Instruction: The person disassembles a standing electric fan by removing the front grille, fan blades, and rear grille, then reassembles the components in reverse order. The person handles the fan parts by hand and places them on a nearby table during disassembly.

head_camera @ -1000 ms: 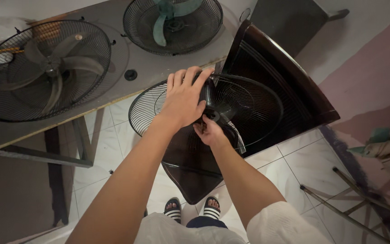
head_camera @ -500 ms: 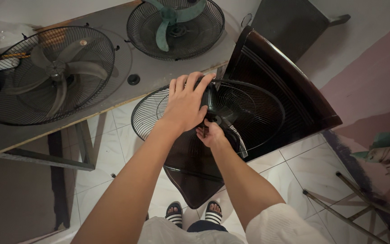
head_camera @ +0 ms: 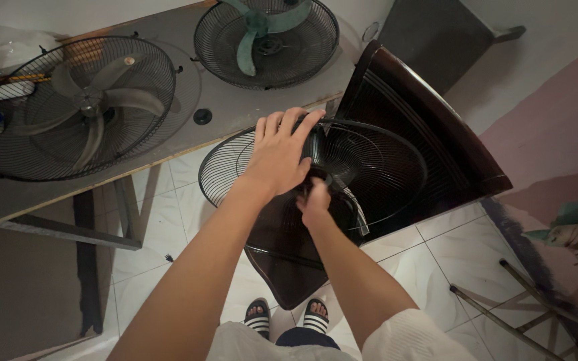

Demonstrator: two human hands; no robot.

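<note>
Left hand (head_camera: 279, 155) spread flat on black wire fan guard (head_camera: 316, 167); right hand (head_camera: 314, 204) pinching hub beneath. Table edge (head_camera: 168, 157) close left; dark chair (head_camera: 429, 144) behind, open floor (head_camera: 463, 247) right.

One possible package noted: a crumpled white plastic bag (head_camera: 8, 50) lies at the far left end of the grey workbench (head_camera: 235, 110), partly behind a wire fan guard (head_camera: 78, 107). Its contents cannot be made out. No labels, signs or screens are visible.
</note>
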